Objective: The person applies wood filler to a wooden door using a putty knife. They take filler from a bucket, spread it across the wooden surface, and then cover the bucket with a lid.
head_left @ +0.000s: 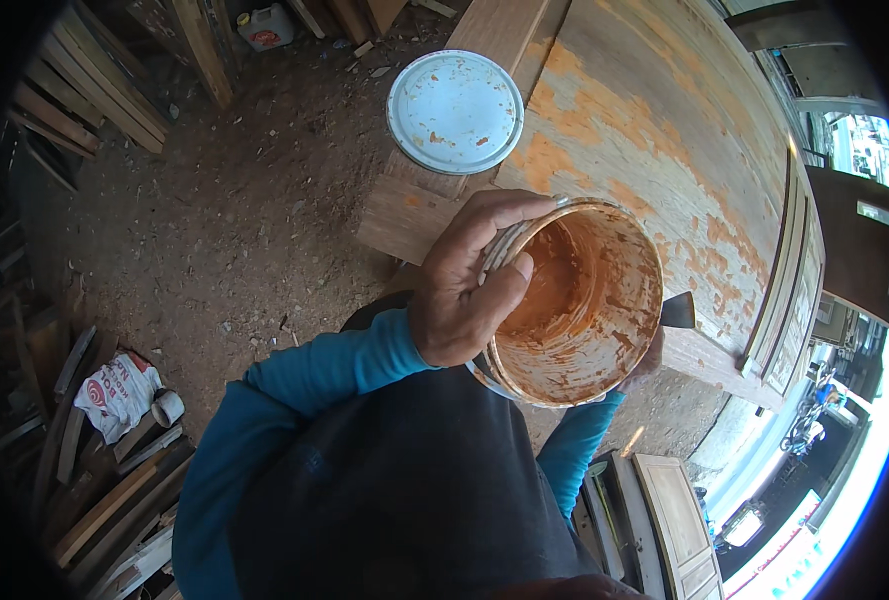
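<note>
A round bucket [619, 285] is tilted so its mouth faces me. Orange-brown filler paste [544, 290] coats its bottom and is smeared over the inner wall. My left hand [474, 280] grips the bucket's left rim, thumb inside and fingers round the outside. Behind the bucket's lower right side, my right hand [646, 368] shows only in part. Just above that hand, the dark flat blade of a putty knife [677, 310] sticks out; its handle is hidden, but it appears to be in the right hand. A pale blue round lid [454, 112] with orange specks lies beyond the bucket.
A large wooden panel [614, 130] patched with orange filler spreads ahead and right, with boards [404, 215] under the lid. Stacked timber [114, 520] and a white sack [119, 395] lie at left. A panelled door [674, 510] stands at lower right. A white jug [264, 27] sits far left.
</note>
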The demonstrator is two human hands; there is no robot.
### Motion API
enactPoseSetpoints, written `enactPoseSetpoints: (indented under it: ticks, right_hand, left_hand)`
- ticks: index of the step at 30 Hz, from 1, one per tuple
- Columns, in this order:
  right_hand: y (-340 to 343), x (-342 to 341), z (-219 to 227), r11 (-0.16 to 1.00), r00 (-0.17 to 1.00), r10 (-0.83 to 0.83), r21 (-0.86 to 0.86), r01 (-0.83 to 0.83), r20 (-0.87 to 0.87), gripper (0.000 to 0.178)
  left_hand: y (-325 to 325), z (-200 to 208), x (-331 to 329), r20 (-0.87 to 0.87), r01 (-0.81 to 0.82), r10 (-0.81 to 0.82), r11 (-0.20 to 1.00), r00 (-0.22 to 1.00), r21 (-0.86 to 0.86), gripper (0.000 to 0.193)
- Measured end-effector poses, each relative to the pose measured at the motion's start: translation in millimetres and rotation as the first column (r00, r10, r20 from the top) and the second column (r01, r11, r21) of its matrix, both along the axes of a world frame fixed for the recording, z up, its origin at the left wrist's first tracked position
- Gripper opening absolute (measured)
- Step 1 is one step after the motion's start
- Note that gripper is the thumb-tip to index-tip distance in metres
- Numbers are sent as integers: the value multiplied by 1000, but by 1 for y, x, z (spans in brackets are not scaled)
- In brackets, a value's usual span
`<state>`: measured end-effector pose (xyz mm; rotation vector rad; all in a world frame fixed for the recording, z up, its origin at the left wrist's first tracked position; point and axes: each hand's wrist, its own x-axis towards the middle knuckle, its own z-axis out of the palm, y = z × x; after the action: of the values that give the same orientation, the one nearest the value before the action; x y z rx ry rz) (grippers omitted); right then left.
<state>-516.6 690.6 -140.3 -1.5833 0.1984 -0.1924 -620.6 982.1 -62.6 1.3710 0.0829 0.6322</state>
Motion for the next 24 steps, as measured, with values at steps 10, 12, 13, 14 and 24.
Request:
enactPoseSetpoints:
  ticks: [10, 12, 13, 14, 24]
  right_hand:
    - [-6, 3, -1, 997, 997, -73, 11, 74, -34, 20]
    - [-10, 1, 16, 996, 998, 4, -88, -9, -56, 21]
    - [-8, 0, 24, 938, 998, 56, -343, -50, 8, 21]
    - [-3, 1, 31, 948, 998, 57, -317, -44, 30, 21]
    - [0, 3, 32, 926, 999, 34, -375, -41, -25, 25]
  left_hand:
    - [56, -18, 5, -106, -79, 85, 995, 991, 62, 52]
    - [93, -50, 16, -234, -256, 300, 945, 925, 202, 55]
    - [115, -72, 25, -274, -338, 412, 899, 869, 280, 56]
    - [136, -104, 31, -323, -412, 502, 857, 803, 308, 57]
    - [198, -184, 49, -493, -310, 330, 943, 805, 125, 51]
